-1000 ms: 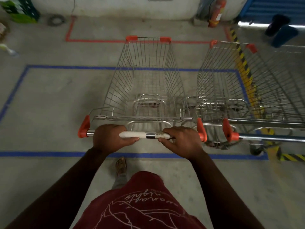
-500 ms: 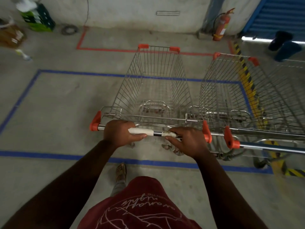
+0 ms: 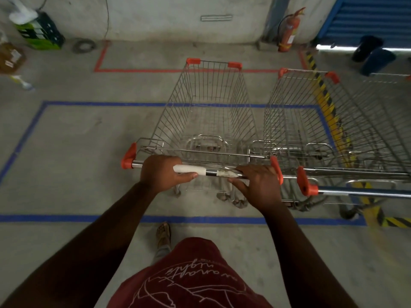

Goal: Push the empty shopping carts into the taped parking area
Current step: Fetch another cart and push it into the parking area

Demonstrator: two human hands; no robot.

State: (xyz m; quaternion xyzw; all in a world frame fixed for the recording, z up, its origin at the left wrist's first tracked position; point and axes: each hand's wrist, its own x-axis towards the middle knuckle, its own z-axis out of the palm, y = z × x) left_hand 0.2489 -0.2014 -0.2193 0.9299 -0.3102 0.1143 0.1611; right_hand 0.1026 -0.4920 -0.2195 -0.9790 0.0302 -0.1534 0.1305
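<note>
1. The left hand [image 3: 163,173] wraps the cart handle [image 3: 204,171] with fingers curled over the bar and thumb along its taped white patch; the right hand [image 3: 259,185] holds the same bar nearer its right end, fingers curled over the top, thumb underneath
2. The handle lies across both palms, just beyond the near blue tape line [image 3: 66,218]; the empty cart [image 3: 209,116] stretches away from the fingers, its basket inside the blue taped rectangle
3. Risk: the parked cart [image 3: 311,121] stands just beside it on the right, the orange handle ends almost touching; an uneven push could likely swing the carts together or pinch the right knuckles
4. Risk: a hard shove may send the nose over the far blue line [image 3: 111,104] towards the red tape [image 3: 155,70]
</note>
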